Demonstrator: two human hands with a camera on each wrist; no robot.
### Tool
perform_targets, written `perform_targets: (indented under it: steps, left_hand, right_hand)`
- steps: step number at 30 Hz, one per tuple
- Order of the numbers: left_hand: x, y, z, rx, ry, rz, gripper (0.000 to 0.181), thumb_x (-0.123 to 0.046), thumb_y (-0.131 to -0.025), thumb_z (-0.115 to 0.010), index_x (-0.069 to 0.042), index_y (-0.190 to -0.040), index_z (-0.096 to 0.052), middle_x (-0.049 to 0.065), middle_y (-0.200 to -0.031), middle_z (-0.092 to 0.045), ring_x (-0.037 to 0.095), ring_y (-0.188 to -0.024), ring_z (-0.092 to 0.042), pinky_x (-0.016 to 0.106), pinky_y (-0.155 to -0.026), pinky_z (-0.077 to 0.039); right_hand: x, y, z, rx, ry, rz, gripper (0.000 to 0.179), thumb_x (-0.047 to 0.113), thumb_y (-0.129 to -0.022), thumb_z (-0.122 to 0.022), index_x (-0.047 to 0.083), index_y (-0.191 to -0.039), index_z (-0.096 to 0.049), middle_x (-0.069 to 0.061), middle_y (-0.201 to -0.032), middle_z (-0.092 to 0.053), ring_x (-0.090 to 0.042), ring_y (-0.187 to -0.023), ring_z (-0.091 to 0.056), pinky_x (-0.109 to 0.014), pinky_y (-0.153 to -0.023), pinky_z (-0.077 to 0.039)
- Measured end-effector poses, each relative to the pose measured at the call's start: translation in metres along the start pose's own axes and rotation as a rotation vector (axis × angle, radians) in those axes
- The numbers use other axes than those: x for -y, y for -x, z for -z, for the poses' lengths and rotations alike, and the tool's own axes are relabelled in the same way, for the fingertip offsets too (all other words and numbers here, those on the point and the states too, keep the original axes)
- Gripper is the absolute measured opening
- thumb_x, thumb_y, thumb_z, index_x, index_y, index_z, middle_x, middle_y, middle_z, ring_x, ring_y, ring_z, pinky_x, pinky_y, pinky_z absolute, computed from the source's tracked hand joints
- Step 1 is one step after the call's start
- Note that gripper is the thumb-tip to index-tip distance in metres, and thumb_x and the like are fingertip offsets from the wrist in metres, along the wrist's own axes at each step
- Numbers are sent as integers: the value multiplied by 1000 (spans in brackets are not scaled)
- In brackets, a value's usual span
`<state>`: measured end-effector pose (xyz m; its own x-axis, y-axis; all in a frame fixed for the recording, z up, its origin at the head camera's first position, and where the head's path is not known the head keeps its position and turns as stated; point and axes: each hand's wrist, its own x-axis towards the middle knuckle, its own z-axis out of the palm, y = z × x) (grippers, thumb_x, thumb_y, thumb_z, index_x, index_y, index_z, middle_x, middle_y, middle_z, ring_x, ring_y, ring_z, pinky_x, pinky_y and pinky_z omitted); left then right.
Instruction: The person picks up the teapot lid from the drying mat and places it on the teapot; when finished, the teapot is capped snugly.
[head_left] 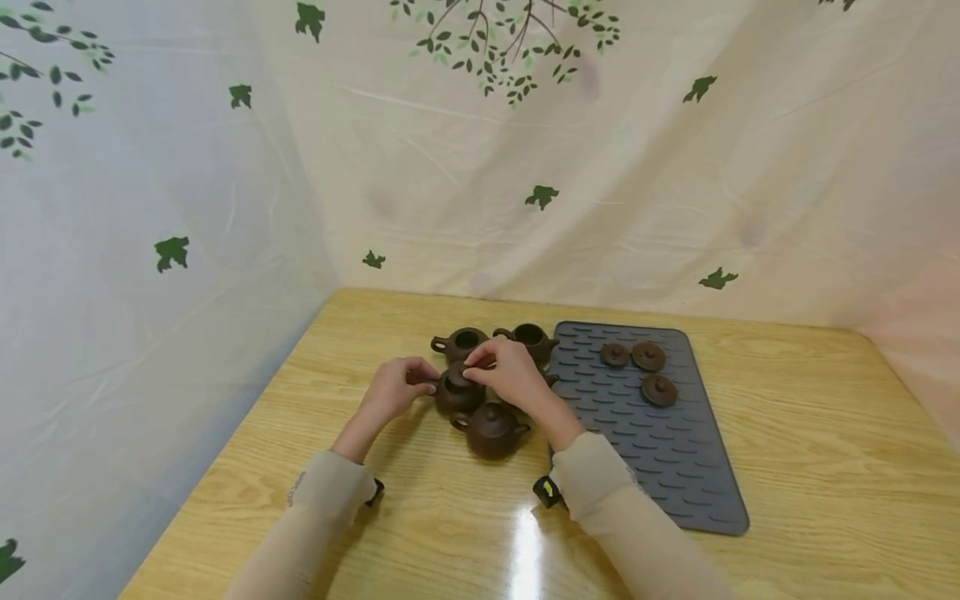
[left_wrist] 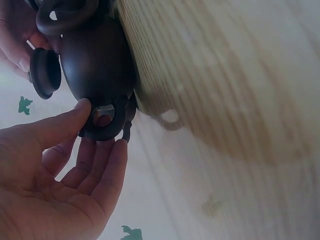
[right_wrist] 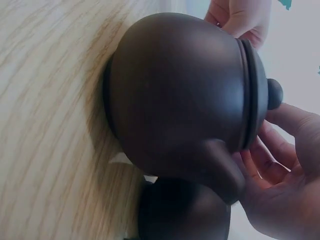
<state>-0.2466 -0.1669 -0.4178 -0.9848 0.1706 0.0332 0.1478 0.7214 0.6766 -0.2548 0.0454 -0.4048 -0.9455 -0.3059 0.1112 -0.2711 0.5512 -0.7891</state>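
Observation:
My left hand (head_left: 393,389) pinches the looped handle of a dark brown teapot (head_left: 459,402), thumb on one side and fingers on the other in the left wrist view. Above that teapot's mouth, my right hand (head_left: 510,375) holds a small round lid (left_wrist: 45,74) by its top. The lid is tilted and apart from the body in the left wrist view. Just in front stands another teapot (head_left: 491,433) with its lid on; it fills much of the right wrist view and hides part of the right hand's work.
Two lidless teapots, one at the back left (head_left: 467,340) and one at the back right (head_left: 531,336), stand behind the hands. A spout (head_left: 552,379) shows beside my right hand. On the grey ridged mat (head_left: 645,467) to the right lie three lids (head_left: 660,390). Printed cloth hangs behind the wooden table (head_left: 817,433).

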Motion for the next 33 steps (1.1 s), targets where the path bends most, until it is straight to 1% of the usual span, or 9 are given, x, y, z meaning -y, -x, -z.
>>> perform_targets:
  steps: [10,12,17,21,29,33]
  left_hand:
    - [1,0,1,-6,-19,-12,11,-5,-87,-75,-7,-97,-75,10,-98,-76,24,-92,-72,40,-84,-57]
    - [0,0,1,-7,-13,-2,11,-6,-87,-76,-8,-97,-75,9,-98,-76,24,-92,-71,40,-84,-57]
    - [0,0,0,-5,0,13,11,-6,-87,-76,-10,-97,-76,8,-98,-76,23,-93,-71,40,-85,-57]
    - [0,0,0,-4,-1,8,11,-7,-87,-76,-10,-97,-75,8,-99,-76,23,-94,-71,40,-85,-57]
    - [0,1,1,-1,4,-3,10,-6,-87,-75,-8,-97,-75,9,-98,-76,24,-94,-71,41,-85,-57]
    - [0,2,0,5,-9,10,11,-6,-87,-75,-9,-98,-75,9,-99,-76,24,-94,-71,40,-83,-57]
  right_hand:
    - [3,-4,-10,29,19,8,8,19,-89,-76,13,-95,-76,-3,-101,-71,-18,-92,-69,-32,-79,-58]
    - [3,-4,-12,29,27,9,8,19,-89,-76,14,-95,-76,-3,-101,-70,-18,-91,-69,-32,-79,-58]
    - [3,-4,-14,21,52,-3,8,20,-89,-76,14,-94,-76,-2,-101,-70,-17,-90,-68,-31,-78,-58]
    - [4,-3,-15,15,73,-12,8,20,-90,-75,14,-95,-76,-3,-101,-70,-16,-89,-68,-30,-76,-58]
    - [8,-3,-18,9,139,-38,7,18,-90,-75,13,-94,-76,-4,-101,-69,-17,-89,-68,-32,-77,-58]
    - [8,-3,-19,17,156,-42,7,18,-90,-74,13,-96,-76,-4,-104,-69,-18,-90,-68,-32,-77,-58]
